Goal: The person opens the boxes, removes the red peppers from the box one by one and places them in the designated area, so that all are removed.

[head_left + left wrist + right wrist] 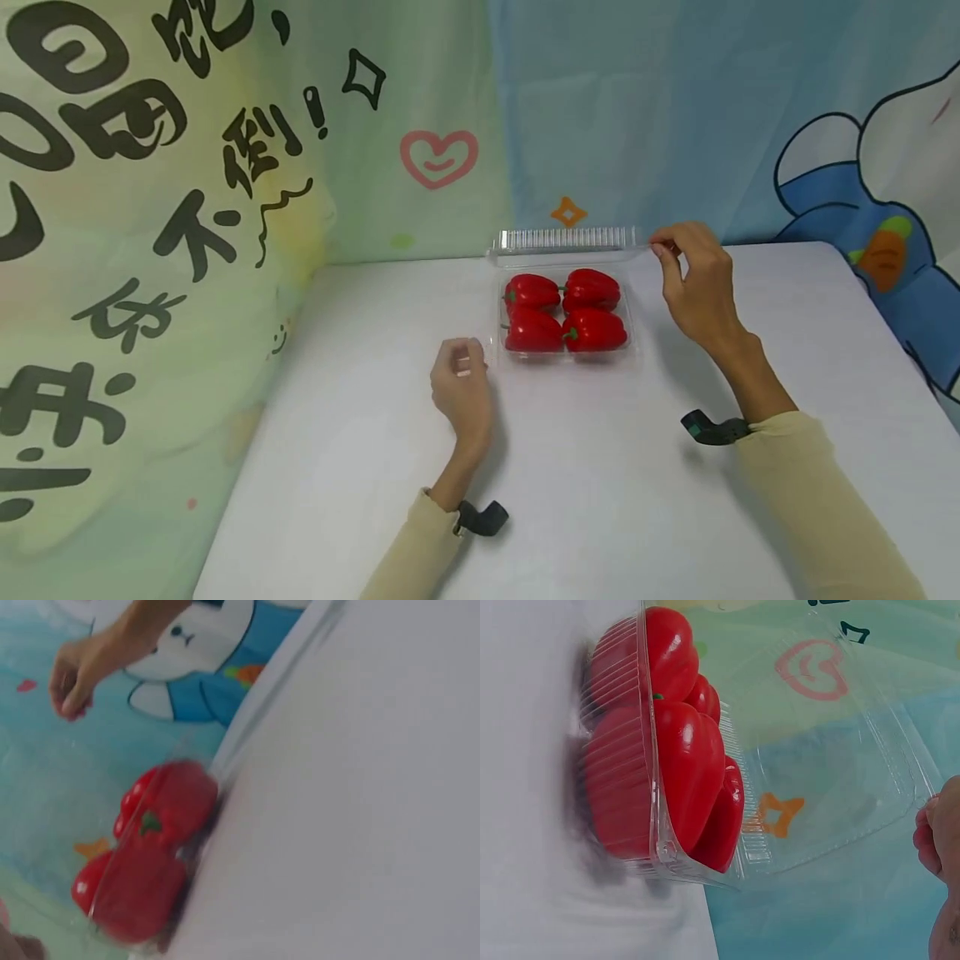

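A clear plastic clamshell box (pixel 633 357) sits at the back of the table with several red bell peppers (pixel 596 331) inside, some showing green stems. Its see-through lid (pixel 829 772) is raised and tipped up at the back. My right hand (pixel 693 279) pinches the lid's right corner between thumb and fingertips, also visible in the right wrist view. Near the box's left front corner is my left hand (pixel 463 392), fingers loosely curled, nothing showing in them. In the left wrist view only a blurred bit of that hand (pixel 19 949) appears, apart from the box.
The white table (pixel 600 483) ends just behind the box, against a printed cloth backdrop (pixel 645 100) with dark lettering and a cartoon figure. A dark camera is strapped to each wrist over pale sleeves (pixel 817 492).
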Demonstrator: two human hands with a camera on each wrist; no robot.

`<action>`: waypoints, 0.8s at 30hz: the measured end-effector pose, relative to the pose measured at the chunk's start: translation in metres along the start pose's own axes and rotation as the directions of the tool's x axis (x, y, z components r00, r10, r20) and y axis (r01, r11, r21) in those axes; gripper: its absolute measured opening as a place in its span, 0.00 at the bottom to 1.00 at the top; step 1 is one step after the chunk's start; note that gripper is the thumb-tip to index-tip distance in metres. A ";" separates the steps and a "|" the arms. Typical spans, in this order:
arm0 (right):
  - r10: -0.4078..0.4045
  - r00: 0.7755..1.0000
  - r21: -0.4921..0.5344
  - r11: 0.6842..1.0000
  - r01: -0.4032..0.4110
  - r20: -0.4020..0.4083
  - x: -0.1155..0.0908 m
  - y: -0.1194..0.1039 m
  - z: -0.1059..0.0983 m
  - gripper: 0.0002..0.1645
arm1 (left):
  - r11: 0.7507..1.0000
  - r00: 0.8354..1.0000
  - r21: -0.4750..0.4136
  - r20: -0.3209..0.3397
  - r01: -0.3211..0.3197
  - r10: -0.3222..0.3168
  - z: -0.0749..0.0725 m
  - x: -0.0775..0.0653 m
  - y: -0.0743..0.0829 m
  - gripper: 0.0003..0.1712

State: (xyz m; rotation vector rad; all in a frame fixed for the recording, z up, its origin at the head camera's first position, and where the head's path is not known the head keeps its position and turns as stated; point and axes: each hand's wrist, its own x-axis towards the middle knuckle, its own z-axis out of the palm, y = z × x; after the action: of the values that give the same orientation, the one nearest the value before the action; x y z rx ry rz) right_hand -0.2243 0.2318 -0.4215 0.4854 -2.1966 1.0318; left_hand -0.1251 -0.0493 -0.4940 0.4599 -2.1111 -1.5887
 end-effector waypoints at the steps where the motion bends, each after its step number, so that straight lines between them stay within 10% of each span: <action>1: 0.007 1.000 0.003 1.000 -0.007 -0.003 0.002 0.001 -0.001 0.10 | 0.999 1.000 0.035 0.006 0.017 -0.017 -0.002 0.007 -0.003 0.12; 8: 0.058 0.998 0.031 0.998 -0.057 -0.007 0.011 0.004 0.002 0.11 | 0.995 0.954 0.057 0.282 0.086 -0.099 0.001 0.034 -0.019 0.14; 16: 0.117 0.993 0.045 0.992 -0.117 -0.001 0.019 0.005 0.001 0.11 | 0.985 0.930 -0.086 0.353 0.146 -0.107 -0.003 0.037 -0.026 0.08; 24: 0.177 0.984 0.111 0.978 -0.178 0.017 0.036 0.003 0.000 0.12 | 0.982 0.894 -0.041 0.422 0.186 -0.152 -0.032 0.021 -0.032 0.09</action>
State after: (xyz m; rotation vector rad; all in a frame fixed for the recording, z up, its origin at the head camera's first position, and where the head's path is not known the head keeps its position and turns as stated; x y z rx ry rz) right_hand -0.2517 0.2317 -0.3985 0.3471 -2.2279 1.2546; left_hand -0.1261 -0.0948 -0.5138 0.3009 -2.3538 -2.0137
